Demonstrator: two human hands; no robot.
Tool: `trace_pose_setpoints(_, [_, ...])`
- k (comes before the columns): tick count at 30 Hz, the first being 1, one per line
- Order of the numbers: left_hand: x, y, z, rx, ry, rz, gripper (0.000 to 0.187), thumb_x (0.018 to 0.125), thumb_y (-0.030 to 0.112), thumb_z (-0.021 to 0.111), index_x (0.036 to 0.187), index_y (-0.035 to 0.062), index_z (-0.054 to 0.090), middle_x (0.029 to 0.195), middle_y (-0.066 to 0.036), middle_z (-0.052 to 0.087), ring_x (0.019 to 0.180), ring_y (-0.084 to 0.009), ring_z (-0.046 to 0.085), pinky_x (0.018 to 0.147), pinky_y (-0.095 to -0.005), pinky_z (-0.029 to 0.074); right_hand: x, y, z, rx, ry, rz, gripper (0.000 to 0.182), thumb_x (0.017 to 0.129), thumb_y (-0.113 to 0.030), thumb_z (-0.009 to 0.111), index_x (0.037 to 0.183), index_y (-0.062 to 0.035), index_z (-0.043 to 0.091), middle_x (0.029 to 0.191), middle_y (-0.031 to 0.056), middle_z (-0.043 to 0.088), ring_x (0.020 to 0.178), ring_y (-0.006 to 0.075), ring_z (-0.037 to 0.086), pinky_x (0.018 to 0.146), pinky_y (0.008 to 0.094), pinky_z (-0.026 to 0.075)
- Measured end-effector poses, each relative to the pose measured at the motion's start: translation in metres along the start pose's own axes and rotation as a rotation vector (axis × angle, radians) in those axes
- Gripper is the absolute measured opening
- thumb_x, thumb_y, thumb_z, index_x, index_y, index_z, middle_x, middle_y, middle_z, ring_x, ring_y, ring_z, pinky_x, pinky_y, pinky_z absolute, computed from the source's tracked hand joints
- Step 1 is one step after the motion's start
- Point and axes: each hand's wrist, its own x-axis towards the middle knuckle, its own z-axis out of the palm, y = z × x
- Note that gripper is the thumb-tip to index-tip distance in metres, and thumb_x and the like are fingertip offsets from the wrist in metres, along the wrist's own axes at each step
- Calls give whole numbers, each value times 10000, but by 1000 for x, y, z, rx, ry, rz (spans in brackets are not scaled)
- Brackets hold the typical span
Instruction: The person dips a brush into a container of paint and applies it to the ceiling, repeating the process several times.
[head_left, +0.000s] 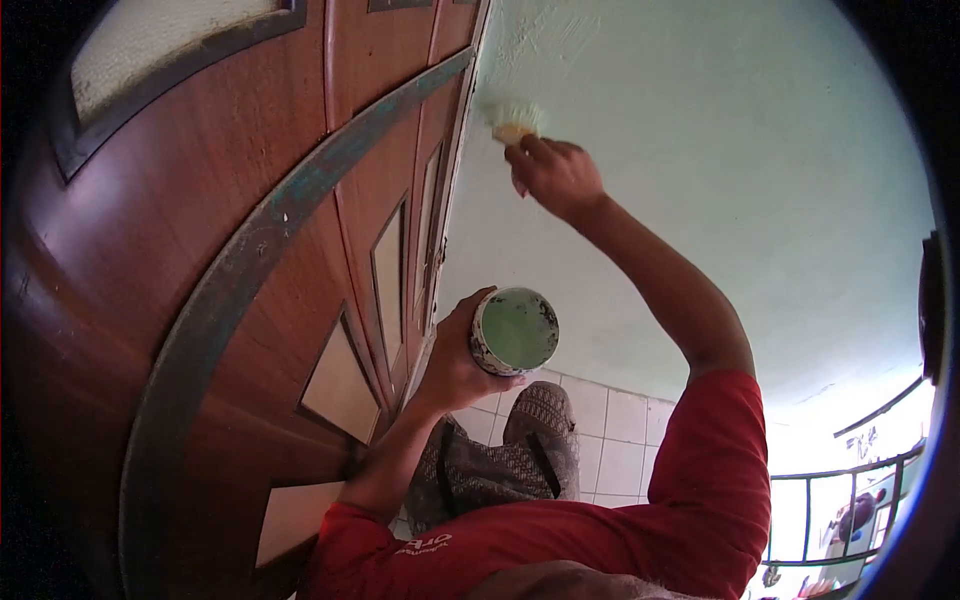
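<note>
My left hand (pixel 467 352) is wrapped round the side of a paint tub (pixel 476 345), thumb and fingers on its outer wall. Pale green paint (pixel 518 328) lies inside, and dark smears mark the inner rim. Up at the wall, my right hand (pixel 557 176) grips a paintbrush (pixel 513 132) by its handle, mostly hidden by the fingers. Its bristles are on or very near the pale green wall (pixel 680 170), close to the door frame, and look slightly blurred. Thicker, streaky paint shows on the wall above the brush.
A brown wooden door (pixel 250 150) with pale panels and a curved metal strip (pixel 240 245) fills the left side. White floor tiles (pixel 626 413) lie below, past my patterned trousers (pixel 480 465). At the lower right stands a metal railing (pixel 830 510) with bright daylight beyond.
</note>
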Motion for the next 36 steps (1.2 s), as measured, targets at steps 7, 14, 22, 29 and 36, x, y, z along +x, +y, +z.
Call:
trace_pose_setpoints(7, [2, 4, 2, -13, 93, 9, 1051, 495, 113, 983, 1399, -5, 461, 1265, -180, 622, 1197, -318, 621, 1052, -417, 486, 72, 92, -83, 223, -36, 549, 271, 929, -389, 690, 981, -127, 736, 898, 119, 744, 835, 315, 724, 749, 388, 573])
trace_pose_setpoints(14, [2, 2, 5, -59, 67, -18, 1065, 508, 109, 980, 1421, 0, 442, 1282, -163, 609, 1208, -297, 609, 1075, -405, 473, 142, 135, -171, -24, 245, 499, 224, 924, -235, 737, 932, -12, 715, 864, 147, 751, 690, 239, 666, 662, 396, 555])
trace_pose_setpoints(22, [-1, 7, 4, -73, 57, -54, 1101, 532, 94, 979, 1454, -31, 390, 1313, -171, 602, 1237, -279, 596, 1079, -398, 472, 59, 109, -68, -409, 116, 50, 317, 761, -288, 761, 1045, -206, 646, 887, 38, 674, 645, 230, 685, 575, 401, 551])
trace_pose_setpoints(29, [-3, 7, 8, -124, 91, -51, 1096, 535, 69, 973, 1455, -43, 388, 1318, -176, 605, 1241, -275, 595, 1083, -391, 469, -20, -10, -29, -35, -58, 36, 226, 771, -295, 759, 895, -146, 643, 862, 50, 633, 734, 215, 708, 629, 379, 570])
trace_pose_setpoints(36, [-2, -3, 6, -76, 42, -19, 1095, 560, 141, 983, 1468, 32, 381, 1337, -125, 574, 1266, -264, 568, 1088, -407, 462, 83, 71, -86, -24, -208, 552, 286, 878, -469, 724, 1060, -251, 760, 997, 75, 762, 936, 298, 726, 814, 475, 575])
